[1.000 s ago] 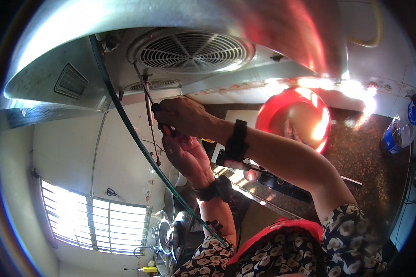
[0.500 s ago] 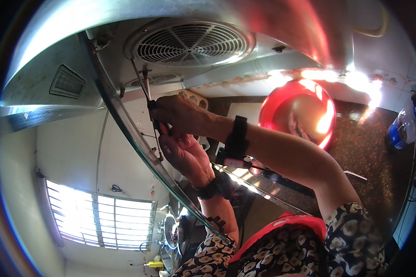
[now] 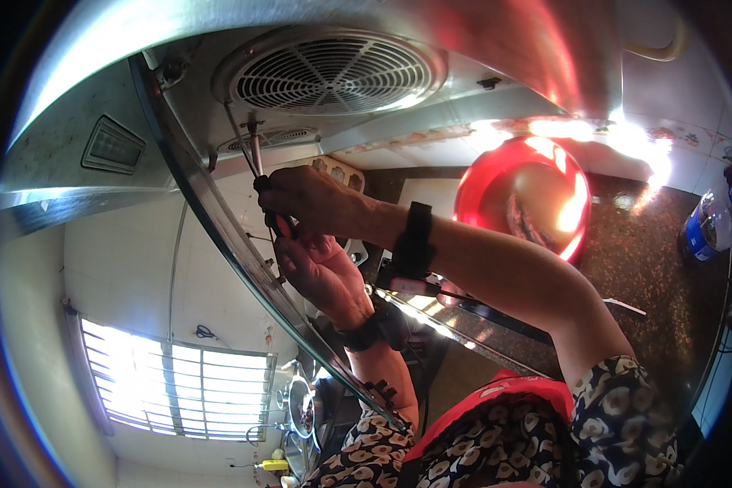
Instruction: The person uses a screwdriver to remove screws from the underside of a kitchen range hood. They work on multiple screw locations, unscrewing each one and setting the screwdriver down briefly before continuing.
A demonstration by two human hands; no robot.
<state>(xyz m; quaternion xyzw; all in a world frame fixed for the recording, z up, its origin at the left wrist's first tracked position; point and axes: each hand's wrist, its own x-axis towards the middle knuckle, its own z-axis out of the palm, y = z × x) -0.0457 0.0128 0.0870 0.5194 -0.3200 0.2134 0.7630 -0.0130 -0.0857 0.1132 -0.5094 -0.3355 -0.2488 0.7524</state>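
A screwdriver with a black and orange handle [image 3: 281,224] points up at the underside of a metal range hood [image 3: 187,122]. Its shaft reaches a small fitting [image 3: 253,126] just below the round vent grille [image 3: 333,75]; whether the tip sits in a screw is too small to tell. My right hand [image 3: 313,198] is closed round the upper part of the handle. Below it, my left hand [image 3: 324,275] has its fingers curled at the handle's lower end. A curved glass edge [image 3: 220,232] of the hood runs close beside both hands, and a thin rod stands beside the shaft.
On the dark speckled counter [image 3: 634,285] to the right stands a red tub [image 3: 470,199]. Farther right is a clear jar with a blue label [image 3: 699,232]. A barred window [image 3: 171,382] and a metal pan [image 3: 302,411] show at the lower left.
Both hands and the screwdriver have shifted slightly to the left. The grip of both hands on the handle looks much the same.
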